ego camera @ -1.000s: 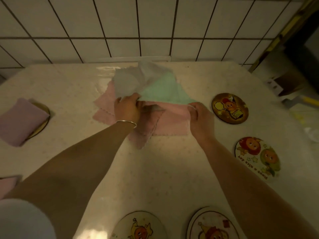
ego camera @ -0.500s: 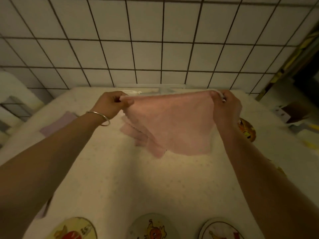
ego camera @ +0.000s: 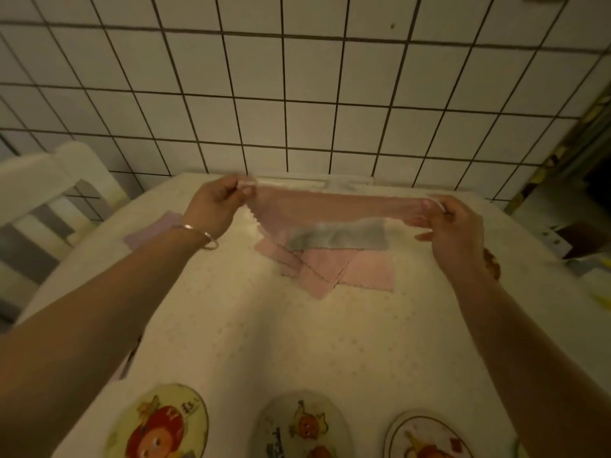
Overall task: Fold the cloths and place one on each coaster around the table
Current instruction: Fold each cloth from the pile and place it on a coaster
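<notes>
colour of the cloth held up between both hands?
Pink cloth, clearest in the head view.

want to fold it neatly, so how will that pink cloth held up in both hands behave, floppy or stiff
Probably floppy: the pink cloth sags between the left hand and right hand. Likely light, since a fingertip grip at each corner holds it. Its blur suggests it flutters easily.

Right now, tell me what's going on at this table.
A person is partway through laying folded cloths on coasters. The left hand and right hand each pinch a top corner of a pink cloth, holding it stretched out above the table, not yet folded. Beneath it lies a loose pile of cloths, pink with a grey-green one on top. Three picture coasters along the near edge are bare. A purple cloth lies behind the left wrist.
</notes>
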